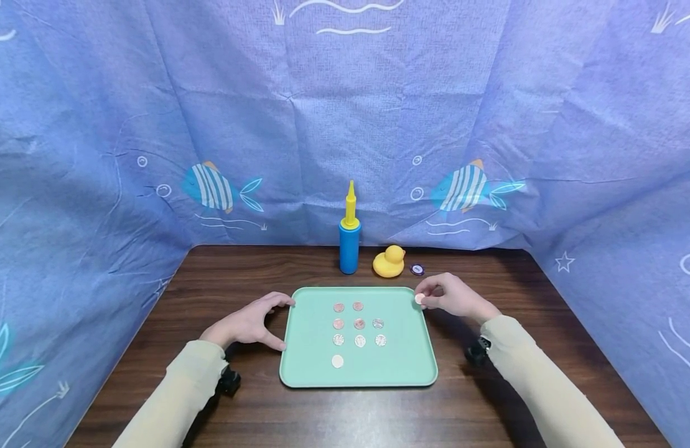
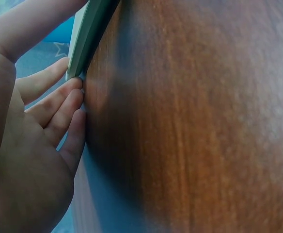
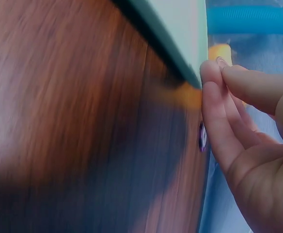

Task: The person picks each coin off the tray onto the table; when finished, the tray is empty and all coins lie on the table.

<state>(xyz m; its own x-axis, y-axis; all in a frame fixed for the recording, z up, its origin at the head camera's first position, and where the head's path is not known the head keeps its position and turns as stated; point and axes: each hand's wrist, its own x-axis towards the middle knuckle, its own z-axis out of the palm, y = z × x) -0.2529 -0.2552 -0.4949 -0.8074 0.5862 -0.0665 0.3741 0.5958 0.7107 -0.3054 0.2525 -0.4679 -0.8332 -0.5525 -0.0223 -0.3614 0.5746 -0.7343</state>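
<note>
A mint-green tray (image 1: 400, 367) lies on the table with several coins in rows. Copper-coloured coins (image 1: 338, 307) make up the far rows, along with one silvery coin (image 1: 378, 323). Nearer come silvery coins (image 1: 359, 341) and a single pale coin (image 1: 337, 361) at the front. My left hand (image 1: 249, 320) is at the tray's left rim, thumb and fingers spread, fingertips right at the edge (image 2: 78, 53). Over the tray's far right corner, my right hand (image 1: 453, 297) pinches a coin (image 1: 420, 298) between thumb and fingers; in the right wrist view this coin (image 3: 222, 62) is mostly covered.
Behind the tray stand a blue pump with a yellow nozzle (image 1: 349, 249), a yellow rubber duck (image 1: 389, 262) and a small dark round token (image 1: 417, 269). The dark wooden table (image 1: 345, 417) is enclosed by a blue fish-print cloth (image 1: 345, 124) at the back and sides.
</note>
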